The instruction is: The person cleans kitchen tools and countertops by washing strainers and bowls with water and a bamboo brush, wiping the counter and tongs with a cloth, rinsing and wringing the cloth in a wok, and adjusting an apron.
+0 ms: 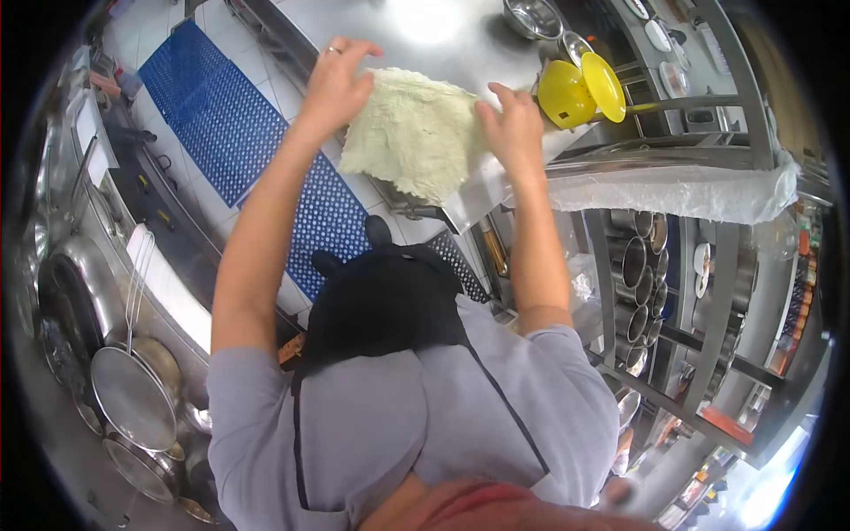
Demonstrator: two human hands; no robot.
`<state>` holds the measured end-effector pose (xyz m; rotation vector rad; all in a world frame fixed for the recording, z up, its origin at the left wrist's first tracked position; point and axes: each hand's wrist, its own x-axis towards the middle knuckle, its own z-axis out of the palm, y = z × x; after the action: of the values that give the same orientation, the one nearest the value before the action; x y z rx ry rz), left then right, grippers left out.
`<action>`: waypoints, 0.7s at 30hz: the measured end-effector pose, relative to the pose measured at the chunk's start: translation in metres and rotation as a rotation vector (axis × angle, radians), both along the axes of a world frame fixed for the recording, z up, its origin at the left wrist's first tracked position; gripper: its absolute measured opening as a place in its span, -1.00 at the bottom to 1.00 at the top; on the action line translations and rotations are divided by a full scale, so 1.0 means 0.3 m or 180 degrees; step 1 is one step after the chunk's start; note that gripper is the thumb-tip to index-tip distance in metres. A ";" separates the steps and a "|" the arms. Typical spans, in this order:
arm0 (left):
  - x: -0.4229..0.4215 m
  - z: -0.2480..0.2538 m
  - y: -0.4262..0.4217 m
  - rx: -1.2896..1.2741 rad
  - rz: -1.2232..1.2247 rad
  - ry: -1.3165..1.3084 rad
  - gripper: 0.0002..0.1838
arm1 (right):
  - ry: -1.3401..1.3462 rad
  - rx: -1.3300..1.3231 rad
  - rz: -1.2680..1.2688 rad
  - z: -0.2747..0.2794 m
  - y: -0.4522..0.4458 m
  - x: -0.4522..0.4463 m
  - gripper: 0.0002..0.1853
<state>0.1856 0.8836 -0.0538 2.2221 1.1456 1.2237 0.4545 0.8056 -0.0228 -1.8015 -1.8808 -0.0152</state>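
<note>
A thin, pale yellow-green sheet of dough (412, 133) with ragged edges is spread between my hands. Its near part extends past the front edge of the steel counter (447, 44). My left hand (341, 84), with a ring on one finger, is at the sheet's upper left corner; thumb and fingers are apart. At the right edge, my right hand (515, 128) has its thumb and index finger apart, close to the dough. Whether the fingertips touch the sheet is unclear. Fingers beneath or behind it are hidden.
A yellow bowl and lid (567, 93) stand right of my right hand, near metal bowls (534, 16). Blue perforated mats (199, 97) cover the floor. Strainers (133, 398) and pans are at left. Shelves of metal pots (633, 265) rise at right.
</note>
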 end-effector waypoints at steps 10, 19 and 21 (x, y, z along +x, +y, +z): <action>0.274 -0.420 -0.065 -0.0065 0.0048 0.1673 -0.44 | 0.0262 -0.0887 -0.0508 -0.509 -0.033 -0.252 -0.31; 0.275 -0.387 0.260 -0.0022 -0.0228 0.1932 -0.38 | 0.0003 -0.0774 -0.0503 -0.501 0.266 -0.166 -0.31; 0.288 -0.397 0.347 0.0045 -0.0318 0.1881 -0.37 | -0.0016 -0.0817 -0.0609 -0.502 0.350 -0.156 -0.32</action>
<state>0.2719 0.9876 -0.1730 2.7038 1.1961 0.5381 0.4077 0.9106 -0.1733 -2.1501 -1.7723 0.1603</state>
